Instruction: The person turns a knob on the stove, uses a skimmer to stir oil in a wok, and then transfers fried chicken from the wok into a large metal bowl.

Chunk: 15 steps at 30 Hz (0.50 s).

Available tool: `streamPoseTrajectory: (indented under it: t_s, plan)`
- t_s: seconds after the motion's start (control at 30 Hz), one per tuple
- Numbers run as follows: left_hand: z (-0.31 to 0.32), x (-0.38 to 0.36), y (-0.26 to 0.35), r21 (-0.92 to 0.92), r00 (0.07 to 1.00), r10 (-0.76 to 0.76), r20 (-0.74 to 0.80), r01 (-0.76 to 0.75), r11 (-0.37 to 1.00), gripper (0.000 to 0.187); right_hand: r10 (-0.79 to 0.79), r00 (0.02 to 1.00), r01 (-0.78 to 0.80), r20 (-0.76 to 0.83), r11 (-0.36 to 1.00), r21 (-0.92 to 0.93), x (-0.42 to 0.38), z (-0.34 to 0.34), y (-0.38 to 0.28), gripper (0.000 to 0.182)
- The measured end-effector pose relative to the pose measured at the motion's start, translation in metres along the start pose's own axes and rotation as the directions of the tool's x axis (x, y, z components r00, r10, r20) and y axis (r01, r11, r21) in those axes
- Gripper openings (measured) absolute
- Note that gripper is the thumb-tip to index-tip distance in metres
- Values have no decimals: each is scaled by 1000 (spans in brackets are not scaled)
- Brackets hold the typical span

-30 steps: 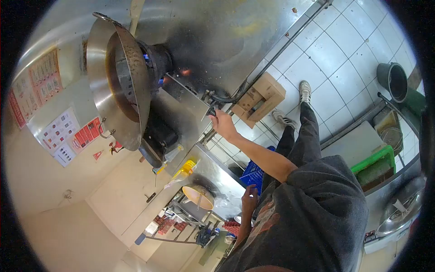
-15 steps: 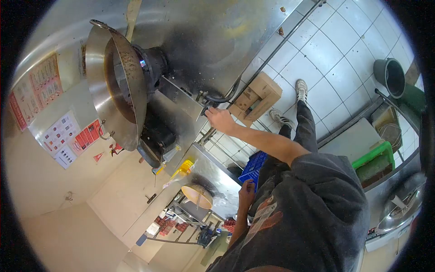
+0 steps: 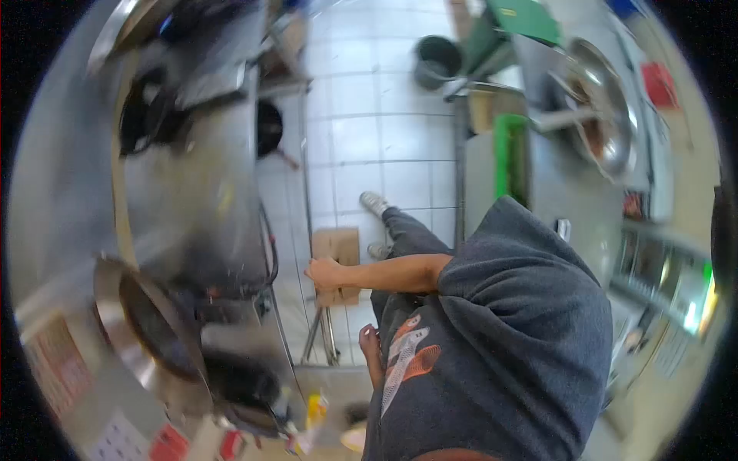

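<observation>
Your R hand [image 3: 326, 273] just above cardboard box [image 3: 336, 242], grip: fingers curled in, can't tell if pinching anything, blur. L hand [image 3: 370, 340] by your shirt [image 3: 492, 346], grip unclear. Wok [image 3: 123, 307] at stove counter [image 3: 223, 161], well apart from both.

The place looks like a working commercial kitchen. A huge, shallow, round metal wok [image 3: 154, 334] sits over a long stainless-steel counter [image 3: 223, 184] with stains and scorch-dark patches, and a black round pan with a handle [image 3: 269, 128] is near its edge. Across an aisle of white square floor tiles [image 3: 369, 138], a second steel worktop [image 3: 544, 180] bears a wide shiny metal bowl [image 3: 625, 119]. A dark plastic bucket [image 3: 438, 61], a brown cardboard box [image 3: 346, 246] and a glass-fronted, lit cabinet [image 3: 669, 276], blurred, add to the professional look.
</observation>
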State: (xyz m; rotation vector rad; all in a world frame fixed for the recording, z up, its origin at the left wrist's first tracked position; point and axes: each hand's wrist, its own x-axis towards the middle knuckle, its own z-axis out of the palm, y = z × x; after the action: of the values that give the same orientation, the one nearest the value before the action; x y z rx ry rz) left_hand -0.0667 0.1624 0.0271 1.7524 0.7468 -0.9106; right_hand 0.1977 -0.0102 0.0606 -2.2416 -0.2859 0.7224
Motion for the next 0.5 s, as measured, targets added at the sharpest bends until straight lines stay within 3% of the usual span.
streamPoseTrajectory:
  t_s: [0.1,0.2,0.27,0.4,0.47,0.5]
  plan:
    - [-28,39,-5,184,989,-89,120,66,981,16,287,948,-279,-136,957,75,-67,-58,28,27]
    - [-47,98,-3,393,956,-212,203,119,912,14,359,874,-356,-327,932,73,-127,-62,70,35]
    - [-48,132,11,474,947,-234,222,105,874,13,462,830,-467,-313,882,65,-177,-66,96,41]
    - [-16,159,79,159,980,-56,191,25,987,21,635,688,-461,-351,756,465,-265,-58,167,47]
    - [8,180,99,96,952,244,185,-265,959,21,715,560,-431,-418,683,590,-325,-76,172,48]
    - [22,174,116,133,957,230,178,-255,958,20,761,470,-393,-447,635,666,-343,-80,185,48]
